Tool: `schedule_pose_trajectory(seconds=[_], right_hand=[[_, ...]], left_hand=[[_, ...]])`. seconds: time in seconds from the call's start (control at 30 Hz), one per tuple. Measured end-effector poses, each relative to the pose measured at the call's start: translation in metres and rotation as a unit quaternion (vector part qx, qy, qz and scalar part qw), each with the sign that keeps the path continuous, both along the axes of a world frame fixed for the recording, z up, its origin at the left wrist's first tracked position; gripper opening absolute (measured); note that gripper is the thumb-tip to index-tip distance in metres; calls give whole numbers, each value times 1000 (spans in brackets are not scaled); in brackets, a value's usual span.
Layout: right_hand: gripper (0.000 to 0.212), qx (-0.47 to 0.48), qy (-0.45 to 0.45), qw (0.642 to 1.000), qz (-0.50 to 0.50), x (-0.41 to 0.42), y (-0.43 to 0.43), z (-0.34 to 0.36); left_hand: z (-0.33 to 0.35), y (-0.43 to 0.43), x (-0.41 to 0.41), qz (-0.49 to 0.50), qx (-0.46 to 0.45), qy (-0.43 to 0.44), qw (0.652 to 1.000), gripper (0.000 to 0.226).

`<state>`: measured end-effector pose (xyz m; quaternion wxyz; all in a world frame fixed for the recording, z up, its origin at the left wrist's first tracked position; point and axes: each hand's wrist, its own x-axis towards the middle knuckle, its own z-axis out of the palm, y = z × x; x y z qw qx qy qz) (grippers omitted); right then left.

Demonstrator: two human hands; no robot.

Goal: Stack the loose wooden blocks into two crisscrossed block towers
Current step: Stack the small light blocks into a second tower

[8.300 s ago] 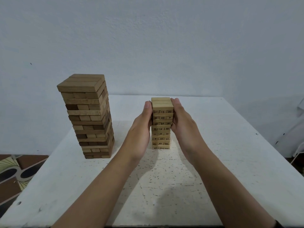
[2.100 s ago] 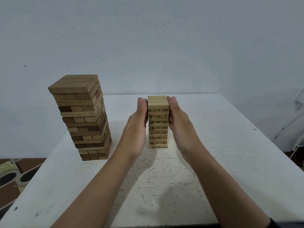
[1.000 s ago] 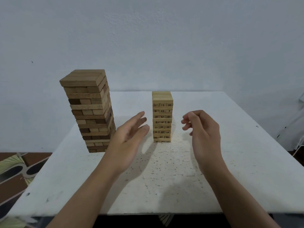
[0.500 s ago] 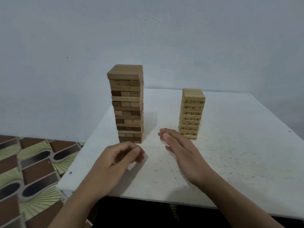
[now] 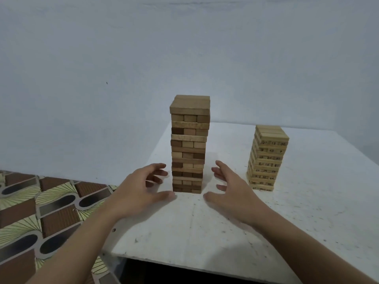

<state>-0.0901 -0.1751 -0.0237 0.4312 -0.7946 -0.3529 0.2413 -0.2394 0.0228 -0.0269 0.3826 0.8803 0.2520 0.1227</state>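
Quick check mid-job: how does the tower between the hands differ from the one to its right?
The brown tower is taller and wider than the pale tower. The brown tower mixes light and dark blocks; the pale tower is one light shade with printed numbers. The left hand and right hand flank the brown tower; the pale tower stands alone. Both are upright and crisscrossed on the table.

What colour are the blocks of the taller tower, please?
The taller tower mixes pale tan, mid-brown and dark brown blocks; the head view shows it best.
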Motion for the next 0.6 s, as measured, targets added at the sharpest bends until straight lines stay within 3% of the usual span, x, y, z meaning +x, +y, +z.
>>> schedule_pose_trajectory(seconds=[0.07,0.23,0.37,0.6], right_hand=[[103,-58,-56,997,15,6,4,6],[115,-85,-109,990,36,22,18,12],[110,-87,-124,987,56,27,25,9],[105,-52,-134,988,59,31,29,-2]], left_hand=[[4,10,10,-34,30,32,998,85],[13,29,33,-114,37,52,991,76],[15,30,43,-158,11,32,987,64],[8,34,47,-184,-4,2,983,64]])
